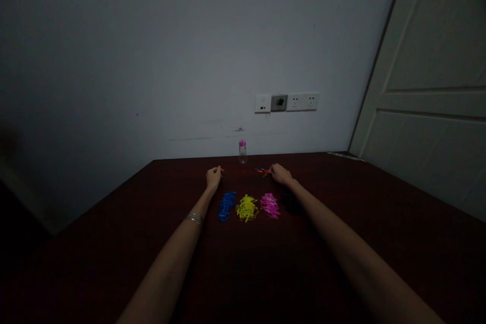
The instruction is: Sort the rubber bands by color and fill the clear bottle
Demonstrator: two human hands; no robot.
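Observation:
My right hand (281, 174) is closed at its fingertips on the end of a small bunch of multicoloured rubber bands (261, 170) on the dark red table. My left hand (214, 177) rests farther left with its fingers curled in; whether anything is inside cannot be seen. Between my forearms lie loose piles of thin, band-like loops: a blue pile (227, 206), a yellow pile (247, 208) and a pink pile (270, 205). A dark, probably black pile (290, 202) sits beside my right forearm, partly hidden by it and hard to make out.
A clear bottle with a pink top (242, 152) stands upright near the table's back edge. Behind it rises a pale wall (190, 61) with sockets (302, 102). A panelled door (429, 96) is at the right. The light is dim.

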